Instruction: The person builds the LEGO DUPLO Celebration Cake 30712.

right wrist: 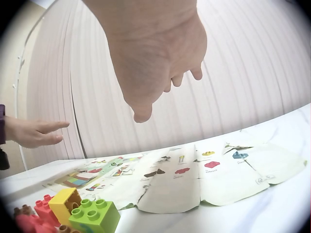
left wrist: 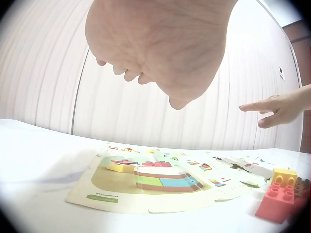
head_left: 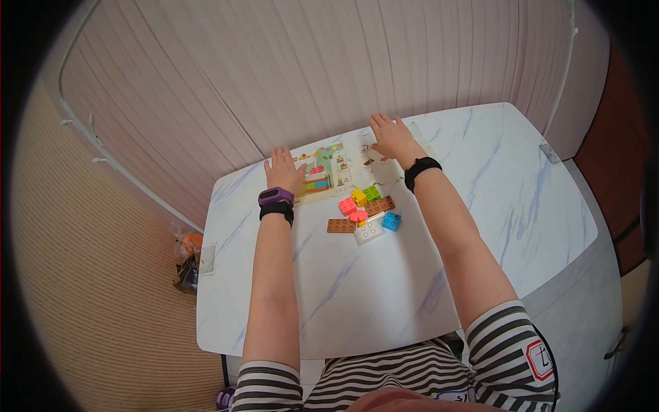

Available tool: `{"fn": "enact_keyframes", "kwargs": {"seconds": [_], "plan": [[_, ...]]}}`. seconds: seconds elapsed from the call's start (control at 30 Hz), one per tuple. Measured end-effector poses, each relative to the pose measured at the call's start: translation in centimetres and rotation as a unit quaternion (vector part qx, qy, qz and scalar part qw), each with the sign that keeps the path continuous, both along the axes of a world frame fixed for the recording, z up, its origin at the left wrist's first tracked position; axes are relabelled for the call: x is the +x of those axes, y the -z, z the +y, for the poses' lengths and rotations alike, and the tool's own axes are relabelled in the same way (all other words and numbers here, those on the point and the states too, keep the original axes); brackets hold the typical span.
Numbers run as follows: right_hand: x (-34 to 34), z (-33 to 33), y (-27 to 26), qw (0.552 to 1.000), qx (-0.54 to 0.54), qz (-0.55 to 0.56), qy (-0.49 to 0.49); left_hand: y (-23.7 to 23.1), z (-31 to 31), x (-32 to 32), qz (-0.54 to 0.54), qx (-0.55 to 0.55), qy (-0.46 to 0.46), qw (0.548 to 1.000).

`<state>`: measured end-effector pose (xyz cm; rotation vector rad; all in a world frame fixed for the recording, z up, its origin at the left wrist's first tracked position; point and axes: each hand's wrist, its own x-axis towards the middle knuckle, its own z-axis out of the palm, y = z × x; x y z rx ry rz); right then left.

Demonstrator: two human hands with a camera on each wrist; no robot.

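A creased, unfolded instruction sheet (head_left: 341, 180) with printed brick pictures lies at the table's far side. Over its left end my left hand (head_left: 285, 172) is held palm down, fingers extended; the left wrist view shows it raised above the paper. My right hand (head_left: 396, 139) hovers palm down over the sheet's right part, its fingers also stretched out and holding nothing. Just in front of the sheet sits a cluster of toy bricks: a green brick (right wrist: 95, 216), a yellow brick (right wrist: 64, 203), a pink-red brick (left wrist: 277, 199), brown bricks (head_left: 341, 226), a blue brick (head_left: 391, 220) and a white brick (head_left: 369, 232).
The white marble-patterned table (head_left: 357, 295) stands against a pleated pale wall (head_left: 309, 69). Clear tape covers its edge at the left (head_left: 207, 259) and far right. A plastic bag with orange contents (head_left: 189, 246) is beside the table's left edge.
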<state>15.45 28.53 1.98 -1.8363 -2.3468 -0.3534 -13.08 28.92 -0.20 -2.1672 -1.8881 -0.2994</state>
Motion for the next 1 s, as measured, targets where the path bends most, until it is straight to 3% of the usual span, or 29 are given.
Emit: {"fn": "enact_keyframes", "kwargs": {"seconds": [1.0], "plan": [[0.13,0.29,0.89,1.000,0.015,-0.012,0.007,-0.15,-0.16,0.17,0.002,-0.009,-0.001,1.000]]}}
